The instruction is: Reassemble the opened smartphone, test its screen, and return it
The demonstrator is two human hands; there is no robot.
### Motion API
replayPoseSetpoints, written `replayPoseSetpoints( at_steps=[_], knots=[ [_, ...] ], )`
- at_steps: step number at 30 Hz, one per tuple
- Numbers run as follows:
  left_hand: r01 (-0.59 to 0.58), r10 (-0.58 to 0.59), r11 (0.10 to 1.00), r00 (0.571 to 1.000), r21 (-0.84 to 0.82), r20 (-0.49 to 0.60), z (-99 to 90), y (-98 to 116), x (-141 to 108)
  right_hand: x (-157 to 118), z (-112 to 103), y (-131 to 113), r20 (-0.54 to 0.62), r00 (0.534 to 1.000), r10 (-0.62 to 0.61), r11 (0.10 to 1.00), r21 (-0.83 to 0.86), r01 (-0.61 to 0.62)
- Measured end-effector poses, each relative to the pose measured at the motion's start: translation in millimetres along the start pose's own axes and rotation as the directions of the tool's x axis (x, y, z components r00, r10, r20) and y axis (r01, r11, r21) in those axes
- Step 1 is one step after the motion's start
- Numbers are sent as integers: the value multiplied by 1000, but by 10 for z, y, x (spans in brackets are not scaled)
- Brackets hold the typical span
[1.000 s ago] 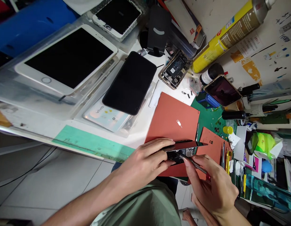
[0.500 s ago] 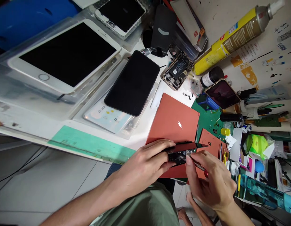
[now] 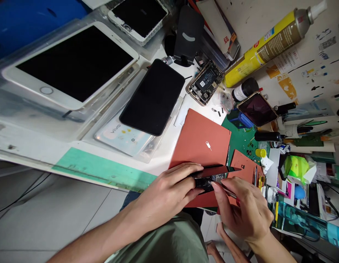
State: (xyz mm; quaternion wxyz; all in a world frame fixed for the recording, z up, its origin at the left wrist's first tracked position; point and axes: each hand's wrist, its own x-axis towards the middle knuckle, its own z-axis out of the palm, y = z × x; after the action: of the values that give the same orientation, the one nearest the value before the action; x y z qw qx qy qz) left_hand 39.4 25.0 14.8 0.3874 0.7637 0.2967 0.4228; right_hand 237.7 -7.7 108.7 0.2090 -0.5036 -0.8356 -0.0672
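Observation:
An opened phone (image 3: 204,182), its dark screen tilted up from a frame with parts showing, is over the lower edge of a red-brown mat (image 3: 203,137). My left hand (image 3: 174,186) grips the phone by its left end. My right hand (image 3: 244,204) is closed around a thin screwdriver (image 3: 230,193) with a red part near the palm. The thumb and the tool's front end are at the phone's inner parts; the tip itself is hidden. A small silver SIM pin (image 3: 208,146) lies on the mat above the phone.
Left of the mat are a black phone (image 3: 153,98) and a white tablet-like device (image 3: 76,65). Behind lie an opened phone body (image 3: 205,83) and a yellow spray can (image 3: 264,44). Tools (image 3: 258,179) and a smaller red-brown mat (image 3: 242,166) are at the right.
My right thumb and the tool have shifted slightly left along the phone's inside. My left hand keeps its grip. The whole view has moved slightly.

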Motion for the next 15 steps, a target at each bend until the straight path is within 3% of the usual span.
replayPoseSetpoints(
  at_steps=[15],
  knots=[
    [-23,24,999,1000,37,-11,-8,3,28,16,-13,-7,54,998,-11,997,83,7]
  ],
)
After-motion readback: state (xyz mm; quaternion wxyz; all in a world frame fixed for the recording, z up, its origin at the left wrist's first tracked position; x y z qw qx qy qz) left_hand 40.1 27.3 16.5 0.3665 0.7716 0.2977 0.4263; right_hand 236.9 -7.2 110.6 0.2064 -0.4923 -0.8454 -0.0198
